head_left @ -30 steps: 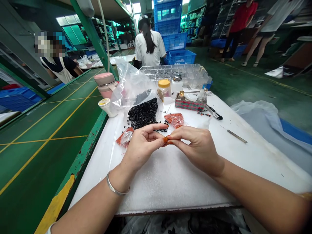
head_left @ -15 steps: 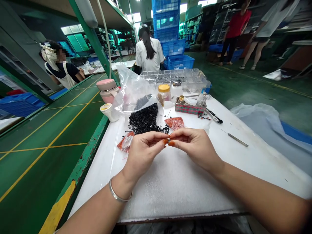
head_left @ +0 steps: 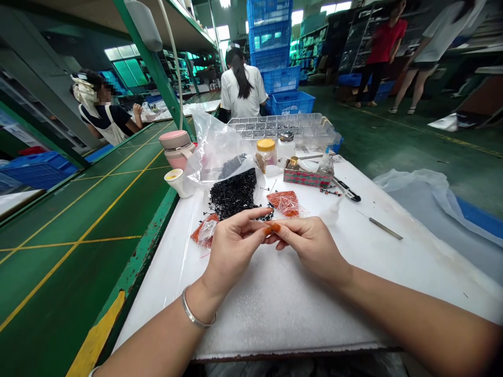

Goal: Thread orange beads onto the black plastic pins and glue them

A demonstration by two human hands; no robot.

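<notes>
My left hand and my right hand meet over the white work surface, thumb tips together. Both are pinched closed around something too small to make out. Just beyond the fingers lies a heap of small black parts, spilling from a clear plastic bag. One bag of orange-red pieces sits behind my fingertips, and another orange-red bag is left of my left hand.
A pink container, a white cup, a yellow-lidded jar, a patterned box and a divided clear tray stand behind. Right lie a cutter and a thin metal tool. A green belt runs left; people are farther off.
My fingers have shifted: the thumbs now touch, and the right fingers have curled down under them. The view has moved slightly. The person at the left has raised a hand.
</notes>
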